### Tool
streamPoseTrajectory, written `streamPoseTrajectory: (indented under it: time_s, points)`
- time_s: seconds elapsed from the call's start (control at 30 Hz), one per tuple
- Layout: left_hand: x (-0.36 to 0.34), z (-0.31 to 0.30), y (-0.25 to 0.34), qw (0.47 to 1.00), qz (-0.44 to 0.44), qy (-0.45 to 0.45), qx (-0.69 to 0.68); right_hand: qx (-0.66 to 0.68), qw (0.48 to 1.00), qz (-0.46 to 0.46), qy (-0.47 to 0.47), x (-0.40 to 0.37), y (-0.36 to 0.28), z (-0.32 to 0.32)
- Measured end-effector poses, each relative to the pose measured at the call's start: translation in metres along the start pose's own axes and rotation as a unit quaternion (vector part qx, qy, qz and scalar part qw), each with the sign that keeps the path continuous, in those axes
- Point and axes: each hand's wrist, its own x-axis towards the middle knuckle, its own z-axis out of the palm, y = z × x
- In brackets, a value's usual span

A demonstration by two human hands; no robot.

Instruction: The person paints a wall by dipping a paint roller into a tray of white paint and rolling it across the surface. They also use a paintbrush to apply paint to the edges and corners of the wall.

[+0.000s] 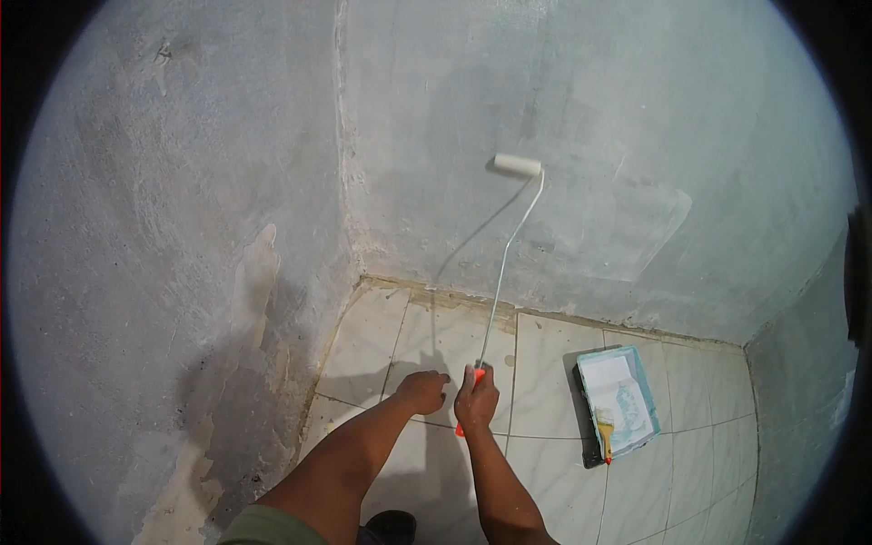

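Observation:
My right hand [477, 400] is wrapped round the red handle [479, 374] of a paint roller. A long thin metal rod [501, 272] runs up from the handle to the white roller sleeve [518, 165], which is at the grey wall [599, 100] facing me. My left hand [422, 392] hovers just left of the handle, its fingers loosely bent and apart with nothing between them. To the right on the floor lies a paint tray [656, 391] holding white paint, and a paintbrush [606, 434] with a yellow handle rests across its near edge.
Pale tiles [554, 381] cover the floor, with a rough, dirty strip along the wall's foot. A stained, peeling wall [182, 182] rises close on my left, meeting the facing wall in a corner. Another wall [808, 391] stands at the right. A dark shoe [392, 525] shows below my arms.

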Motion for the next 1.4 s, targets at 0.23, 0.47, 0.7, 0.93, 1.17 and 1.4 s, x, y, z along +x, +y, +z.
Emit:
streamPoseTrajectory:
  time_s: [0.23,0.47,0.7,0.93,1.17,1.4]
  points:
    - [-0.017,0.008,-0.035,0.998,-0.041,0.012,0.043,-0.013,1.000,0.020,-0.011,-0.053,0.045,0.025]
    - [-0.030,0.022,-0.064,0.996,-0.048,0.033,0.069,-0.011,0.997,0.051,-0.048,-0.068,0.044,0.020]
    - [-0.018,0.019,-0.048,0.997,-0.033,0.014,0.074,-0.027,1.000,-0.011,-0.006,-0.013,0.012,0.010]
    - [-0.013,0.018,-0.036,0.997,-0.031,-0.008,0.068,-0.028,0.993,0.088,-0.071,-0.097,0.079,0.001]
    - [-0.009,0.017,-0.021,0.996,-0.028,-0.026,0.081,-0.049,0.992,0.099,-0.059,-0.088,0.105,-0.017]
    - [-0.009,0.026,-0.023,0.996,-0.030,-0.046,0.068,0.027,0.999,0.043,0.001,-0.026,0.039,-0.009]
